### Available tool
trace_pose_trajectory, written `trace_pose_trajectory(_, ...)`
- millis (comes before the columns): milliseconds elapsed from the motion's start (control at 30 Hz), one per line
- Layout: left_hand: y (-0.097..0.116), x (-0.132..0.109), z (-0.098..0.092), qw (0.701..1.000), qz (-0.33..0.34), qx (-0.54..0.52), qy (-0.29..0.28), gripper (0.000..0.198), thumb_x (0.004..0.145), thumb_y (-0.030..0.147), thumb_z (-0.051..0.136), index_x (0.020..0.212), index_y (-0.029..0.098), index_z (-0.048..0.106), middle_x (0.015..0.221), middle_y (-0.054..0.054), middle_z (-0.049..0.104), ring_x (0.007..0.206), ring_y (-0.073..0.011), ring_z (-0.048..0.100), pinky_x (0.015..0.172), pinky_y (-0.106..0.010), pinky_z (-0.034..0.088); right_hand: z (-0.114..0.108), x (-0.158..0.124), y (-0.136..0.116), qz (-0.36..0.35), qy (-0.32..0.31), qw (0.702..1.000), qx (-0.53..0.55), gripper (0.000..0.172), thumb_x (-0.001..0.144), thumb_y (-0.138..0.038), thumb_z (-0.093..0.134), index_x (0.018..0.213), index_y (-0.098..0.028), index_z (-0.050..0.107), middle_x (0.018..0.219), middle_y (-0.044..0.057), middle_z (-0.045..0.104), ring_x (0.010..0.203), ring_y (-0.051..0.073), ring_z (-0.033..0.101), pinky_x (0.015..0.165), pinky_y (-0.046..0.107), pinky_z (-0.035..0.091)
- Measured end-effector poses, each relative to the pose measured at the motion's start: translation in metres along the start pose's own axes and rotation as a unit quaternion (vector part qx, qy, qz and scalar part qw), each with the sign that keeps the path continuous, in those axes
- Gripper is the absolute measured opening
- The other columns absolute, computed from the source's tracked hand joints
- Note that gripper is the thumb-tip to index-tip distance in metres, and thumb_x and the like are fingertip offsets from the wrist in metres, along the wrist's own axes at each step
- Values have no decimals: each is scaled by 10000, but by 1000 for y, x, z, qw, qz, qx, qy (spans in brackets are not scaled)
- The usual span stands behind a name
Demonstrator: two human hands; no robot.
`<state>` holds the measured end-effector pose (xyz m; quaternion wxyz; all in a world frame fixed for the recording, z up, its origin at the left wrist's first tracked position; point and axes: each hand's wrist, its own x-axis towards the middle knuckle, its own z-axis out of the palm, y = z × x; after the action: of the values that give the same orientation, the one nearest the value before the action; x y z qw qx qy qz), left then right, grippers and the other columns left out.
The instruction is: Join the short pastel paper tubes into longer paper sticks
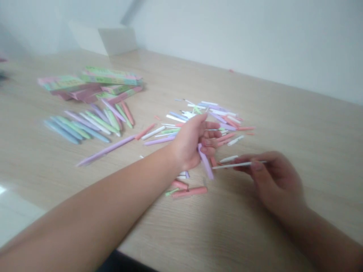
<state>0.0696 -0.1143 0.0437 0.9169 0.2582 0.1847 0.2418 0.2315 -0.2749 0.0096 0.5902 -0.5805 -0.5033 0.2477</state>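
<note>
My left hand (195, 141) is over the scattered pen parts, its fingers curled round a short purple barrel (206, 162) that sticks out below the palm. To its right, my right hand (272, 177) pinches a thin white refill (235, 165) between thumb and fingers. The refill's left tip points toward the lower end of the purple barrel, and blur hides whether they touch. White, purple, green and coral pen parts (159, 141) lie around and behind my left hand. Two coral barrels (190, 192) rest below my left wrist.
At left on the wooden table (283, 113) lie several pastel pens (96, 121). Behind them is a pile of pink and green boxes (110, 76). A long purple piece (106, 151) lies left of the scattered parts. A white folded card (117, 40) stands near the wall.
</note>
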Motion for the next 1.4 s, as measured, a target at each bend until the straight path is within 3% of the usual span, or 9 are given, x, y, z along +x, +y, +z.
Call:
trace_pose_trajectory(133,7,-1,1,993,88,-75,29,198,850,332,515,864,141,564,747,-25,512,461,-35,341,366,-126,253,10,-8,-11,32,-21,998,46,86,953,-302,655,924,-263,584,944,21,743,959,231,740,855,448,626)
trace_pose_trajectory(233,10,-3,4,987,125,-89,55,190,833,329,528,849,146,576,727,-18,519,455,-33,339,373,-137,260,20,-8,-16,131,-50,983,122,138,1001,-314,538,877,-255,516,733,-41,610,621,155,667,594,339,616)
trace_pose_trajectory(300,9,-6,8,983,147,-86,70,212,841,362,539,850,154,579,716,-9,523,444,-31,319,369,-143,248,28,-10,-18,211,-73,960,167,158,1018,-332,454,876,-263,462,653,-79,490,406,99,460,371,237,457)
trace_pose_trajectory(400,3,-9,15,978,179,-80,74,248,854,411,553,848,164,577,697,8,519,429,-25,290,362,-147,223,38,-15,-19,263,-90,944,179,189,1028,-407,434,900,-267,443,647,-92,406,382,69,304,332,173,271)
trace_pose_trajectory(933,-18,-14,27,980,194,-43,20,183,764,334,617,782,164,554,714,24,505,444,-18,247,381,-153,168,43,-22,-10,193,-134,972,-2,288,995,-540,521,1041,-256,542,531,-93,391,406,104,331,369,232,266)
trace_pose_trajectory(1100,-7,1,5,969,210,122,46,293,846,436,552,921,161,619,909,-56,627,640,-98,548,568,-220,452,20,2,-16,112,-121,971,-174,313,1013,-523,483,1045,-241,615,544,-62,477,427,132,431,417,270,337)
trace_pose_trajectory(1167,5,7,-10,899,284,323,83,295,905,443,506,988,192,636,1017,-60,651,827,-153,617,726,-272,502,4,16,-18,49,-127,939,-316,310,1016,-499,479,1032,-238,644,643,-18,593,530,161,540,499,293,398)
trace_pose_trajectory(1300,33,8,-34,596,342,725,46,279,935,342,481,1038,185,688,1083,-96,666,1055,-240,592,996,-393,452,-23,38,-15,1,-159,841,-517,328,1044,-429,392,1018,-225,646,804,46,704,679,222,653,606,342,443)
trace_pose_trajectory(1400,46,4,-40,473,298,829,8,292,920,265,459,1035,177,712,1051,-107,672,1037,-250,604,977,-398,463,-36,45,-13,2,-157,780,-606,352,1053,-398,343,1043,-225,649,883,82,736,764,274,696,639,372,462)
